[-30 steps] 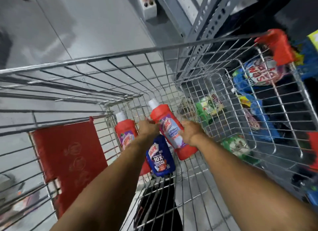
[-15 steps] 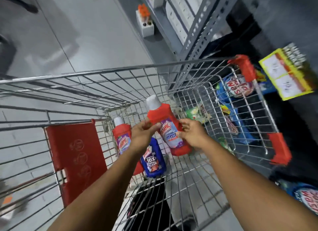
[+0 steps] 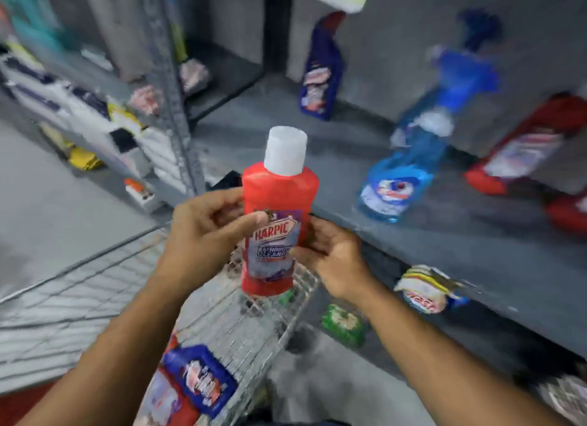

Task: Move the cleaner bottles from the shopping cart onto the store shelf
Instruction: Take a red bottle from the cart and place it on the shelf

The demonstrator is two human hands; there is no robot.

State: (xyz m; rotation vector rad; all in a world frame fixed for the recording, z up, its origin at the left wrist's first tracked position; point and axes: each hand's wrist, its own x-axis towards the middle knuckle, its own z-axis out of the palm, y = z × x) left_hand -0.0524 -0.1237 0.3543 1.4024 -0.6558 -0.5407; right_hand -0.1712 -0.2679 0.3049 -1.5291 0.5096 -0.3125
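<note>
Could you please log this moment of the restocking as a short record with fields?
held item: red Harpic bottle, white cap, upright, lifted above the cart
left hand: grips the bottle's left side, thumb on the label
right hand: holds the bottle's right side
shopping cart: a dark blue bottle and another red bottle lie inside
store shelf: grey, already holds a light blue bottle, a dark blue spray bottle and red bottles
image: blurred away from the hands

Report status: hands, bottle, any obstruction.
Left hand and right hand both gripping red Harpic bottle, upright above cart. Shelf ahead, open spot. Nothing blocking.
</note>
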